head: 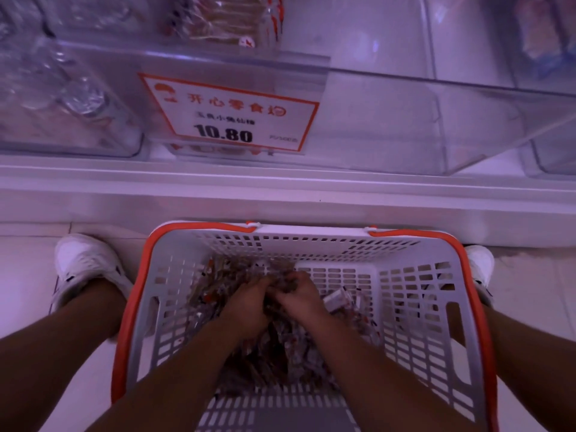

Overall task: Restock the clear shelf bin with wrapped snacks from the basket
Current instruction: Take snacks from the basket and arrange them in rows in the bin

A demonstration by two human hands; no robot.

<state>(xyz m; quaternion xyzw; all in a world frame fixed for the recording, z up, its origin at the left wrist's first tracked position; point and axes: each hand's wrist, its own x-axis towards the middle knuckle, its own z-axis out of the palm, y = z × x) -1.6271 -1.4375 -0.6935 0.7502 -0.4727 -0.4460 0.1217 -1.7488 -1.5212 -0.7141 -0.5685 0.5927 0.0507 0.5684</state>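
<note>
Floor: pale tiled floor (25,275), seams faint.
On floor: grey perforated plastic basket with an orange rim (414,322), hard against the shelf base; a white sneaker (84,263) to each side of it.
Shelf: white shelf ledge (280,182) above the basket.
On shelf: clear plastic bins in a row; the middle clear bin (389,120) carries an orange-bordered white price card (230,113) reading 10.80.
</note>
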